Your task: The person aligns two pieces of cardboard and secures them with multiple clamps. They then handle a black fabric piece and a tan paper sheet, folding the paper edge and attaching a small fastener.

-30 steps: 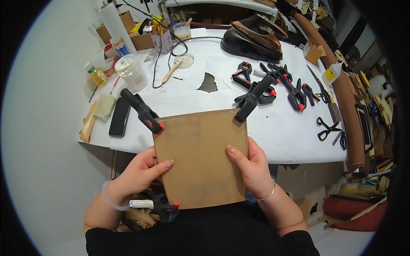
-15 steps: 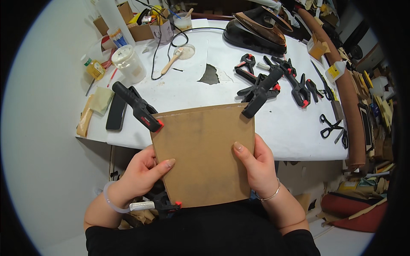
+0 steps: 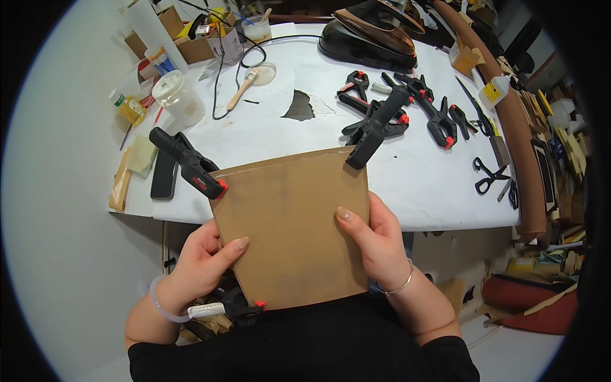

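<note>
Between my hands I hold a flat brown board (image 3: 289, 229), tilted up in front of me at the table's near edge. My left hand (image 3: 213, 254) grips its left side, thumb on the face and fingers behind. My right hand (image 3: 375, 235) grips the right side the same way. A black spring clamp (image 3: 188, 164) with red tips bites the upper left corner. Another black clamp (image 3: 377, 130) sits on the upper right corner. A third clamp (image 3: 232, 307), with a white-wrapped handle, holds the lower left corner. A pale line runs along the board's top edge.
Several loose spring clamps (image 3: 439, 121) lie at the right of the white-covered table (image 3: 254, 137). Behind them stands an iron (image 3: 375, 35). Scissors (image 3: 490, 175) lie at the right edge. On the left are a phone (image 3: 164, 175), a plastic tub (image 3: 178, 99) and a brush (image 3: 242, 89).
The board, still in both hands with its three clamps, has shifted slightly left in view and tilted a little, its right side higher. The table scene has shifted slightly too.
</note>
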